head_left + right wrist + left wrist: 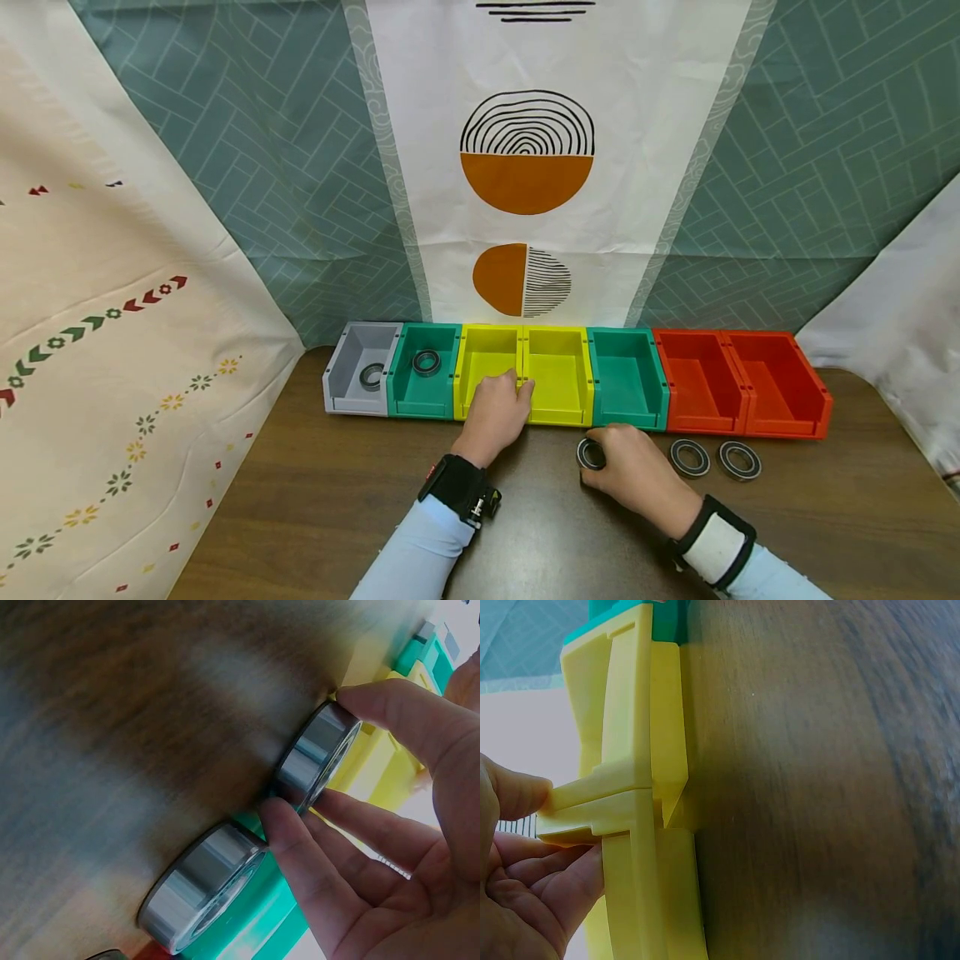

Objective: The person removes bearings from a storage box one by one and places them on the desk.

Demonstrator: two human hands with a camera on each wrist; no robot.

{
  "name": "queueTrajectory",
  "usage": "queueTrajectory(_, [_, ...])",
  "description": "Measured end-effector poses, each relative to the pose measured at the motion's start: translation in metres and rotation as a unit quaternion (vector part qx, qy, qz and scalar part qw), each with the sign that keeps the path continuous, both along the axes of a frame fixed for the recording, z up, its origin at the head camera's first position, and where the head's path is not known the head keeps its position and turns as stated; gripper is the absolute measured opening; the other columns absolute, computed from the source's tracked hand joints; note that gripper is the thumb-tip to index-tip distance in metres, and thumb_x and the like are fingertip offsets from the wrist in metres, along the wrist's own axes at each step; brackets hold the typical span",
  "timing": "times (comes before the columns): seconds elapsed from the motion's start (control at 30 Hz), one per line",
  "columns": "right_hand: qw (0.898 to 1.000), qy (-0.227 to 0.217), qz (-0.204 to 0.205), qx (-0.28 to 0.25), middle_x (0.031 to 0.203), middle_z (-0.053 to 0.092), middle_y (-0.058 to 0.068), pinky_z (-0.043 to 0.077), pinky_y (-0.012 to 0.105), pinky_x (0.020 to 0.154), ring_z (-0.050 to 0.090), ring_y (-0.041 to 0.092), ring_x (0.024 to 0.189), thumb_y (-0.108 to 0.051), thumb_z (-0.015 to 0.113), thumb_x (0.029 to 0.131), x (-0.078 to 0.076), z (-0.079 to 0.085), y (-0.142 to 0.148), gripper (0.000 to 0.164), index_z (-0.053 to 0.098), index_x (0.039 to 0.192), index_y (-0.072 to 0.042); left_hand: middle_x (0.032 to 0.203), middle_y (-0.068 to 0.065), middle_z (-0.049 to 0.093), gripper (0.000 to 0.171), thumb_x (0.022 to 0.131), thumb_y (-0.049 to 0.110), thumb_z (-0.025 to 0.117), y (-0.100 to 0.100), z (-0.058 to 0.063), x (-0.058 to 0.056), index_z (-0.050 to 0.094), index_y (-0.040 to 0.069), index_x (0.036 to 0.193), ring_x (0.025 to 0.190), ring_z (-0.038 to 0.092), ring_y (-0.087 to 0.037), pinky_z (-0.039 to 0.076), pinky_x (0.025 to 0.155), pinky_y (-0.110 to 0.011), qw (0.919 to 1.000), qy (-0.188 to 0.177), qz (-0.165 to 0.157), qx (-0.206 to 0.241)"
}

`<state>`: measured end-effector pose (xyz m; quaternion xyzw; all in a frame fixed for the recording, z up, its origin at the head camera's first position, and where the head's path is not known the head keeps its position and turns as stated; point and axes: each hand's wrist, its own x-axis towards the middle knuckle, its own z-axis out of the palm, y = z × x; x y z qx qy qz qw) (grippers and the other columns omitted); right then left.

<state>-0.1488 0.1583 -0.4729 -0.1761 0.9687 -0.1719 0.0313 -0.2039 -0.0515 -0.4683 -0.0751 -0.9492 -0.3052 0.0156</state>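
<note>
My left hand is at the front of two side-by-side yellow bins. In the left wrist view, its thumb and fingers pinch the adjoining side walls of the yellow bins from both sides. To the right, my right hand holds a ball bearing by its rim, thumb on one side and fingers on the other, low over the wooden table. Two more bearings lie flat to its right, a nearer one and a farther one.
Left of the yellow bins stand a grey bin and a green bin, each with one bearing inside. On the right follow another green bin and two red bins. A patterned cloth hangs behind the row.
</note>
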Motion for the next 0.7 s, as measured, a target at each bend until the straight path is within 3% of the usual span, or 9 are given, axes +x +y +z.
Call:
queueTrajectory(0.37, [1.0, -0.004, 0.002, 0.004, 0.094, 0.063, 0.002, 0.049, 0.032, 0.072, 0.055, 0.011, 0.082, -0.034, 0.079, 0.066, 0.001, 0.002, 0.0, 0.049, 0.067, 0.104, -0.006, 0.063, 0.001, 0.045, 0.035, 0.098, 0.04, 0.044, 0.001, 0.001, 0.001, 0.057, 0.009, 0.106, 0.055, 0.048, -0.009, 0.04, 0.049, -0.022, 1.0, -0.005, 0.0, 0.005])
queueTrajectory(0.57, [1.0, 0.011, 0.005, -0.022, 0.087, 0.061, -0.002, 0.048, 0.029, 0.068, 0.052, 0.009, 0.075, -0.032, 0.077, 0.069, 0.0, 0.015, 0.0, 0.041, 0.067, 0.1, -0.007, 0.063, 0.001, 0.045, 0.033, 0.097, 0.039, 0.045, 0.0, 0.001, 0.001, 0.057, 0.009, 0.104, 0.054, 0.048, -0.01, 0.04, 0.049, -0.023, 1.0, 0.001, 0.0, 0.003])
queueTrajectory(0.7, [0.999, 0.03, 0.0, -0.031, 0.092, 0.063, 0.001, 0.049, 0.033, 0.072, 0.055, 0.012, 0.079, -0.033, 0.076, 0.072, -0.002, 0.026, 0.002, 0.04, 0.067, 0.101, -0.006, 0.062, 0.0, 0.045, 0.033, 0.097, 0.038, 0.046, 0.001, 0.001, 0.001, 0.057, 0.008, 0.104, 0.053, 0.047, -0.011, 0.04, 0.047, -0.023, 1.0, -0.002, 0.001, 0.005])
